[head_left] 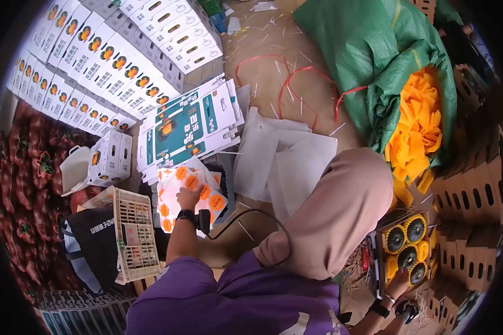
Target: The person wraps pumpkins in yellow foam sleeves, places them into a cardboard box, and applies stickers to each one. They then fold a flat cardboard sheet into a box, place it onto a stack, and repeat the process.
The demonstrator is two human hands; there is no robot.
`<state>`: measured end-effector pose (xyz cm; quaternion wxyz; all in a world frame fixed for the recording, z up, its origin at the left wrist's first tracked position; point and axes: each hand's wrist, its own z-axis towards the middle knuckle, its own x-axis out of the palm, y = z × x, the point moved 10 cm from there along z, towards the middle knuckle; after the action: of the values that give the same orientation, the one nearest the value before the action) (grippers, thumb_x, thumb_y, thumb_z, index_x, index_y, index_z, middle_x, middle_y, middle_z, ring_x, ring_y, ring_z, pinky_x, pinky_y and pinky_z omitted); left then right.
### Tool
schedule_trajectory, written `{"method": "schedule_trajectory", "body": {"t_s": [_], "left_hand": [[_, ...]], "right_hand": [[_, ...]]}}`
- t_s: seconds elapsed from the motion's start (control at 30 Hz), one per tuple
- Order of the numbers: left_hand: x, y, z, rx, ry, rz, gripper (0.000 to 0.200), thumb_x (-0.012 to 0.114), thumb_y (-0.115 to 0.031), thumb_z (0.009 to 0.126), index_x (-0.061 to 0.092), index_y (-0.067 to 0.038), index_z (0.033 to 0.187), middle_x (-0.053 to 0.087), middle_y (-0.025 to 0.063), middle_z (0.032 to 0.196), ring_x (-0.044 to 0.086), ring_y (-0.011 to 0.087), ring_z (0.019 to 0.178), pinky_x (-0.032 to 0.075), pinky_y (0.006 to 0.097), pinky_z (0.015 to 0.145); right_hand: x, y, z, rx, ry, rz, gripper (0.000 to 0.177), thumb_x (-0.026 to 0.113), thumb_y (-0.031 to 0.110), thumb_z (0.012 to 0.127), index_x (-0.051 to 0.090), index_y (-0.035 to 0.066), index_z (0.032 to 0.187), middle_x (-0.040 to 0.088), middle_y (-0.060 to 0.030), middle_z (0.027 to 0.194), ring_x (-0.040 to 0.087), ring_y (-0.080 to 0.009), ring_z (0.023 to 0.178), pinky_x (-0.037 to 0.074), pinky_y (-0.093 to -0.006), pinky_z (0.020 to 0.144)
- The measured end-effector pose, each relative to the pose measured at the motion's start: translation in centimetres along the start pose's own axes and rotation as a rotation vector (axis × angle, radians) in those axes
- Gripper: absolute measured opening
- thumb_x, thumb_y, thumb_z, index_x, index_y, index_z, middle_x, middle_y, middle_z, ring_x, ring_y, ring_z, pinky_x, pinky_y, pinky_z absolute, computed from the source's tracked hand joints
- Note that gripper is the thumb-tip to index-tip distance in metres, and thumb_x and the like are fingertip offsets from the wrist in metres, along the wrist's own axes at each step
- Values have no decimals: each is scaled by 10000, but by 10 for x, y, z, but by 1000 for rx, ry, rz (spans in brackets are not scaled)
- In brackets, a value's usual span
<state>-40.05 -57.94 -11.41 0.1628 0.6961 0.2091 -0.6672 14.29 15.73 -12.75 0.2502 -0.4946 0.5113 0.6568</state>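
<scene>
My left hand (190, 199), with a dark watch on its wrist, rests on a pile of white sheets with round orange stickers (216, 202). Its fingers are spread over the top sheet. At the lower right, my right hand (397, 283) reaches over the near edge of a cardboard box (381, 262). Inside sit several small dark green pumpkins (407, 257), each in a yellow foam net (392, 262). The fingers of that hand stretch toward the nearest pumpkins and touch the netting; part of the hand is hard to make out.
Flat printed cartons (190, 125) lie beyond the stickers, near stacked white boxes (112, 58). A green woven sack (357, 50) spills yellow foam nets (416, 123). Brown cartons (469, 195) line the right. A plastic crate (135, 234) and red net bags (28, 184) stand left.
</scene>
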Motion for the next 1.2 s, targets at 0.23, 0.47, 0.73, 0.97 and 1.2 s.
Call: {"method": "schedule_trajectory", "body": {"t_s": [0.23,0.47,0.73,0.97,1.2], "left_hand": [[23,-7,-31,25,129,130,840,708,-600,650,499,45,1145,457,240,1215,482,362,1118,470,399,881],[-16,-48,4,478,144,-136,436,678,-374,734,620,38,867,649,208,818,634,351,779,495,411,742],[-279,-276,-300,1378,85,-766,353,673,-210,778,562,-23,1056,561,156,881,579,355,780,472,398,668],[-257,-331,-476,1899,167,-746,502,716,-296,722,546,-16,1104,549,137,956,539,315,886,452,379,761],[-175,-247,-509,1639,1880,-246,340,681,-280,843,582,5,1002,589,32,797,552,97,695,442,217,619]], "right_hand": [[19,78,-43,-120,77,43,320,565,202,863,588,-10,1101,610,-211,1074,576,-363,1000,449,-404,862],[1,38,-62,36,203,81,336,589,201,838,600,-22,1089,650,-212,983,636,-318,915,485,-370,805],[-68,272,-94,-236,508,1170,581,676,283,835,460,-44,1263,605,-151,1129,609,-254,941,464,-351,859],[-73,345,-88,-221,474,1590,649,721,12,749,383,-28,1301,572,-118,1184,606,-170,978,502,-277,821],[-31,248,-59,232,-30,1905,510,608,-61,823,382,-12,1278,581,-112,1139,593,-165,981,500,-286,843]]}}
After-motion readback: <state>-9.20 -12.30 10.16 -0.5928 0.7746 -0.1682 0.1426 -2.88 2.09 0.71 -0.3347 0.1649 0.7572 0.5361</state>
